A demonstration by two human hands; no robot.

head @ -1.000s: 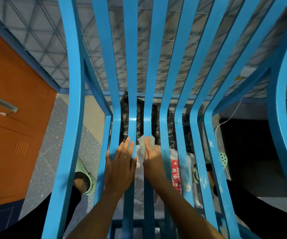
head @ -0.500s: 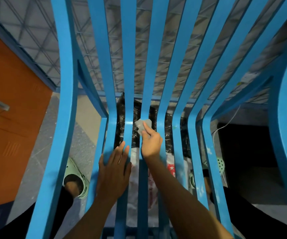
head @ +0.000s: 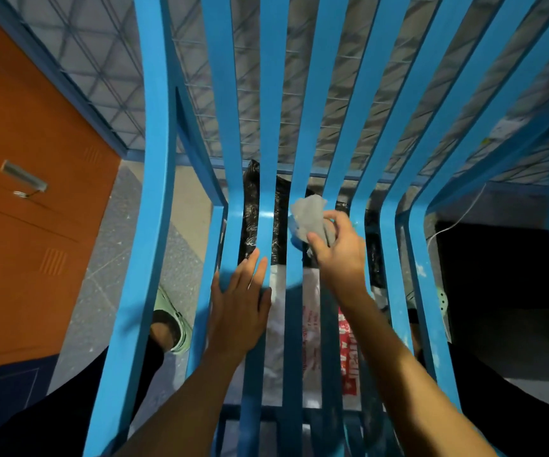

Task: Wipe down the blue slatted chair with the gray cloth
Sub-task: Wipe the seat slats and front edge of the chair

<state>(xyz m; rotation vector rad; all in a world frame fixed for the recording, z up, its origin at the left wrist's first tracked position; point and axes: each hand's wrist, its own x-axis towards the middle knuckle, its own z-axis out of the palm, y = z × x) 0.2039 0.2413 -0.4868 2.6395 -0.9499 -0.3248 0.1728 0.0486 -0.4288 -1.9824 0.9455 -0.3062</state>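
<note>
The blue slatted chair [head: 154, 166] fills the view, its long slats running from the top down to a bend in the middle and on toward me. My right hand [head: 339, 252] pinches the gray cloth [head: 309, 216] and holds it against a middle slat just below the bend. My left hand [head: 238, 298] rests flat on the slats to the left of it, fingers straight and spread over two slats.
An orange cabinet [head: 29, 225] with metal handles stands at the left. Under the chair lie a black plastic bag [head: 250, 225] and a white bag with red print [head: 312, 341]. A wire mesh panel [head: 332, 94] is behind the slats. My feet in pale green shoes [head: 172, 321] flank the chair.
My right hand has slid the cloth up the slats and over to the right, toward the bend. My left hand has stayed flat on the left slats.
</note>
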